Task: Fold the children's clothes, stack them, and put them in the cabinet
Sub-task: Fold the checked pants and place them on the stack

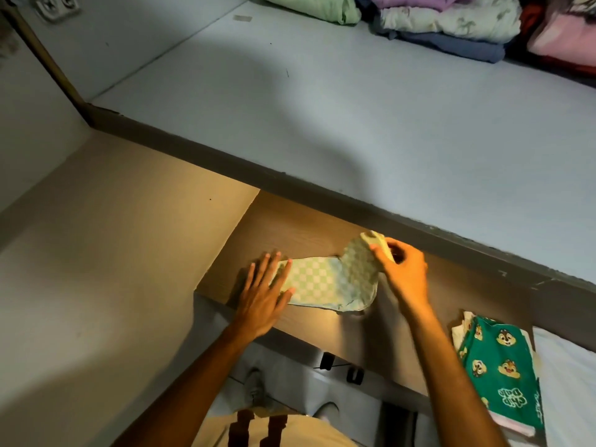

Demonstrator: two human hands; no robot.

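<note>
A small green-and-white checkered garment [325, 282] lies on a wooden shelf surface [283, 227]. My left hand [264, 291] presses flat on its left end, fingers spread. My right hand [400, 269] pinches the garment's right end and lifts it off the wood, so that part curls upward. A folded stack topped by a green cartoon-chipmunk garment [498, 369] rests at the lower right on the same surface.
Above the shelf runs a pale blue mattress [322, 108] with a dark edge. Folded clothes in green, purple, blue and pink [445, 24] are piled at its far right. A wall with a power socket [56, 8] is at the left.
</note>
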